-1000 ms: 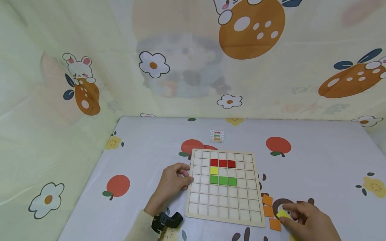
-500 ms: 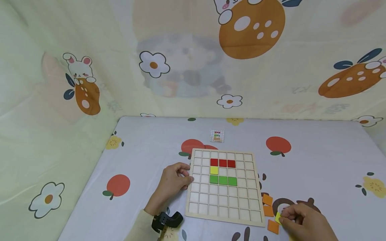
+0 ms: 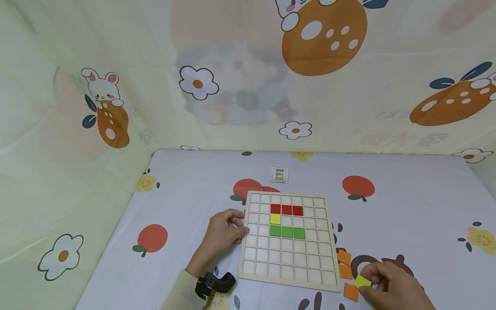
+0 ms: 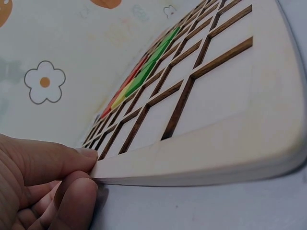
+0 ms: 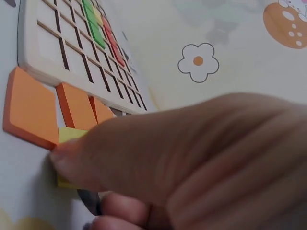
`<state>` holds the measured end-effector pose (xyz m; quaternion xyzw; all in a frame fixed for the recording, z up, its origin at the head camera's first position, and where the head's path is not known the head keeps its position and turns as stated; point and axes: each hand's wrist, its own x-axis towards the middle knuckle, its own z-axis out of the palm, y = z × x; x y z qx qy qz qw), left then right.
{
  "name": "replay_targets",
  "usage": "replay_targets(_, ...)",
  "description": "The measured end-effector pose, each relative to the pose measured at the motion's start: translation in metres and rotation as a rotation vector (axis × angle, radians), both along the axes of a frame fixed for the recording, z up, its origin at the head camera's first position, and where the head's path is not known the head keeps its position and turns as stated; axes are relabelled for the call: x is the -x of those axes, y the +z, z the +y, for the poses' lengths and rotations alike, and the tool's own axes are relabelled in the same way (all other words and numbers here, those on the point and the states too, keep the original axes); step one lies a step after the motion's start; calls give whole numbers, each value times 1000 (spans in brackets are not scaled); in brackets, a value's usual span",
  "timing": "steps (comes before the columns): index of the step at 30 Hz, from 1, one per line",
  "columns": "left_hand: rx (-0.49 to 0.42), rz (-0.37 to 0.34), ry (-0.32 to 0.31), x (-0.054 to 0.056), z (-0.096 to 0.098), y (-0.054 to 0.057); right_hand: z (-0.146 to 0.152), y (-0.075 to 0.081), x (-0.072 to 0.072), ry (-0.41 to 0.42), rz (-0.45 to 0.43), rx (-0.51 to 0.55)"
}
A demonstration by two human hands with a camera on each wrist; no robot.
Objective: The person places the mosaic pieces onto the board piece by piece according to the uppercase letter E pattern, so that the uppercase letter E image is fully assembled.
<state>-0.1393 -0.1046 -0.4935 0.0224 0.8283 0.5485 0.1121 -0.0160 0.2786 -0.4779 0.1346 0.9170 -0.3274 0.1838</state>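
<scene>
A wooden grid board [image 3: 288, 258] lies on the table, with red tiles [image 3: 286, 209], a single yellow tile [image 3: 275, 219] and green tiles [image 3: 287, 231] set in its squares. My left hand [image 3: 222, 230] holds the board's left edge between thumb and forefinger; in the left wrist view the fingertips [image 4: 86, 154] touch the rim. Off the board's lower right corner, my right hand [image 3: 395, 286] pinches a loose yellow tile [image 3: 362, 281], partly covered by the thumb in the right wrist view. Beside it lie orange tiles [image 3: 351, 292], tilted against one another.
A small pattern card [image 3: 279, 175] with coloured squares lies beyond the board's far edge. The table is covered with a fruit-print cloth [image 3: 418, 206]. A printed curtain [image 3: 240, 107] hangs behind it. A black band [image 3: 214, 285] is on the left wrist.
The yellow tile in my right hand has shifted slightly and turned between the fingers. The nearest orange tile has slid a little left and turned. My left hand stays on the board.
</scene>
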Motion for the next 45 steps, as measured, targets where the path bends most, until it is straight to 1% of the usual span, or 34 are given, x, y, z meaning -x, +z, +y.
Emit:
replay_targets(5,-3,2,-1,0,0,0,-2,1,-1,-37,11,20)
replay_targets(8,-3,2,1,0,0,0,-3,2,0,-82,39,35)
replay_targets(12,5,-1,-1,0,0,1,-4,2,0,-155,64,98)
replay_targets(16,2,-11,-1,0,0,1,-4,2,-2,-169,100,118)
replay_targets(19,-4,-16,0,0,0,1,-5,1,-4,-151,150,93)
replay_targets(22,-3,-15,2,-1,0,1,-6,2,-5,-136,162,74)
replay_targets(25,-3,-15,5,-1,1,1,-4,2,-3,-86,172,10)
replay_targets(28,-4,-21,10,-1,1,2,-2,1,0,-20,204,-78)
replay_targets(30,-3,-21,10,-1,0,1,0,0,3,12,200,-118)
replay_targets(32,-2,-25,11,0,0,1,0,0,5,31,182,-134)
replay_targets(34,2,-21,8,0,0,1,0,1,6,38,170,-136)
replay_targets(38,1,-20,3,0,0,0,-3,4,4,34,239,-118)
replay_targets(42,-2,-27,7,0,0,0,-14,11,6,44,296,-59)
replay_targets(45,-5,-32,8,0,0,0,-30,16,11,60,313,-6)
